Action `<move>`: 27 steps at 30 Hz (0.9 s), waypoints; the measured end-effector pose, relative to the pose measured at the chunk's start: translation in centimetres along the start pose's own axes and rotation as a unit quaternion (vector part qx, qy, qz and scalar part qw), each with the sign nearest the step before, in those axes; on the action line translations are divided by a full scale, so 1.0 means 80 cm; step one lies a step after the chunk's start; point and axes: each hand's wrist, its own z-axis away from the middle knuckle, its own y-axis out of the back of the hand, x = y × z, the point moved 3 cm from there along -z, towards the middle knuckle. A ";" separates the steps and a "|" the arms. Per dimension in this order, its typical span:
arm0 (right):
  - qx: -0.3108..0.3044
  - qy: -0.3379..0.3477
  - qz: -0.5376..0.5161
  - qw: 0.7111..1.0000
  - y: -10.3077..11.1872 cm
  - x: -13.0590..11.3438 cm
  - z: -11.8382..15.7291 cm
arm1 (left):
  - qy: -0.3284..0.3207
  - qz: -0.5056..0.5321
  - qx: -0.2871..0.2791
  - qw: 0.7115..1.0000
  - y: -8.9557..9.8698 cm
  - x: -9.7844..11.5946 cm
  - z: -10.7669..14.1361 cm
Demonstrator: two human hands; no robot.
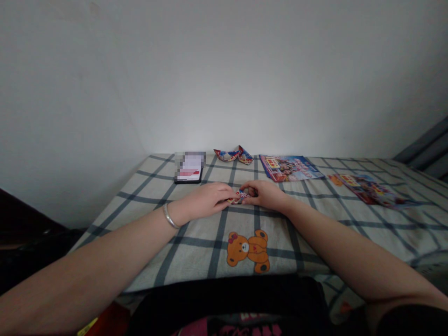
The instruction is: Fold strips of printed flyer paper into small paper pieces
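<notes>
A small folded piece of colourful printed paper [237, 198] lies between my two hands over the checked cloth. My left hand [214, 199], with a silver bangle at the wrist, holds its left side between closed fingers. On the other side, my right hand [261, 194] has its thumb and fingers pinched on the paper's right end. The fingers cover much of the paper, so its full shape is hidden. Beyond the hands, near the wall, stand folded paper pieces [234, 155] with a similar red and blue print.
A phone [189, 169] with a lit screen lies at the back left. Two printed leaflets, one [291, 168] at the back right and another [376, 190] farther right, lie flat on the checked cloth [189, 252], which shows a bear print. A wall rises behind.
</notes>
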 end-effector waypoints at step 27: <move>0.122 0.281 0.066 0.950 -0.006 -0.018 0.008 | 0.019 -0.075 -0.008 0.997 -0.008 -0.010 -0.006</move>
